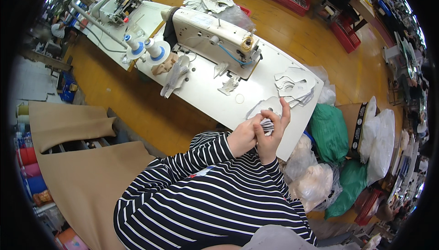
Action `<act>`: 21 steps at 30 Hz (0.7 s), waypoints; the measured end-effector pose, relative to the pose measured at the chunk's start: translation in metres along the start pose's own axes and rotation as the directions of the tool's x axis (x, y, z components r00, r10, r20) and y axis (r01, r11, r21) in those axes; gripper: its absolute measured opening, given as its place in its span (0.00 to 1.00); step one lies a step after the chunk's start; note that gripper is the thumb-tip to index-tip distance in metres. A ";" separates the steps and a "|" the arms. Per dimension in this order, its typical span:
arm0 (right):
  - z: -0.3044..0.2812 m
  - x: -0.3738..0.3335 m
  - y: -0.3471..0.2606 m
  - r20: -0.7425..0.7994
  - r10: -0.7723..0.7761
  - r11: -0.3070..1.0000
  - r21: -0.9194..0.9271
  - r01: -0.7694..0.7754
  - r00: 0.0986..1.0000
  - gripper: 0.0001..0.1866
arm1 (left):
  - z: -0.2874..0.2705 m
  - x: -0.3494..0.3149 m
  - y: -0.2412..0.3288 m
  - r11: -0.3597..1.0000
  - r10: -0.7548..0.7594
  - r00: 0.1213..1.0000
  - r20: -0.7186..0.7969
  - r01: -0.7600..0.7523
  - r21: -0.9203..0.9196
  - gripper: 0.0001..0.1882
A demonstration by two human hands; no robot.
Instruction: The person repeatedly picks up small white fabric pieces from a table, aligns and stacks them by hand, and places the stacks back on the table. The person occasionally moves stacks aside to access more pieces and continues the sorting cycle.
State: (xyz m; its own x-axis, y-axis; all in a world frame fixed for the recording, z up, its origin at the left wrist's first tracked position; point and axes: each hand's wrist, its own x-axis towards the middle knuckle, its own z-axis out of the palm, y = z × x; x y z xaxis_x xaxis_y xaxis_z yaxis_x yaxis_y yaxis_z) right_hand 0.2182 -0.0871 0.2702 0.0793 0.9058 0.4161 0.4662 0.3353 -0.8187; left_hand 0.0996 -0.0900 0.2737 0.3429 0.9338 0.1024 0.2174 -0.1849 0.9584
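My left hand and my right hand meet above the near edge of the white sewing table. Between them is a small bundle of grey-white cut pieces, its layered edges showing. My left fingers are closed against the bundle. On its other side my right thumb presses it, while the right index finger points upward. Partly behind my hands, more white cut pieces lie on the table. Farther right sits a pile of white shaped pieces with curved cutouts.
A white sewing machine stands across the table. Thread cones and a stack of pale pieces are at its left. Green bags and clear plastic bags crowd the right side. Brown sheet material spreads at the left.
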 end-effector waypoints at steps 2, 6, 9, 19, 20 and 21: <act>0.003 -0.003 0.001 -0.018 0.035 0.995 0.099 -0.033 0.999 0.13 | 0.001 0.000 0.000 0.997 0.049 0.999 0.010 -0.050 0.060 0.20; 0.007 -0.005 0.004 -0.063 0.099 0.956 0.283 -0.077 0.993 0.08 | 0.001 0.001 -0.002 0.997 0.030 0.995 0.100 -0.024 -0.068 0.24; 0.001 -0.003 0.006 -0.045 0.073 0.935 0.351 -0.053 0.996 0.10 | -0.004 0.000 -0.007 0.990 0.041 0.975 0.217 -0.011 -0.141 0.31; -0.028 0.015 -0.012 0.198 0.147 0.855 0.466 -0.225 0.969 0.31 | -0.029 0.000 -0.003 0.384 -0.100 0.945 0.310 0.325 -0.864 0.23; -0.031 0.016 -0.016 0.214 0.110 0.887 0.420 -0.193 0.971 0.31 | -0.032 -0.001 -0.002 0.346 -0.098 0.932 0.349 0.360 -0.866 0.24; -0.032 0.017 -0.020 0.187 0.077 0.950 0.284 -0.129 0.979 0.27 | -0.031 0.000 -0.002 0.360 -0.123 0.925 0.359 0.378 -0.853 0.24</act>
State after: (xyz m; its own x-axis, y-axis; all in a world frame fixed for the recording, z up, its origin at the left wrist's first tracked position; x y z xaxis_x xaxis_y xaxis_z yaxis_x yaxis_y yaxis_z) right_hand 0.2382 -0.0866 0.3065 -0.0511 0.9613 0.2707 0.1829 0.2755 -0.9437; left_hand 0.0704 -0.0800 0.2798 0.6183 0.7769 -0.1187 -0.5714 0.5481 0.6108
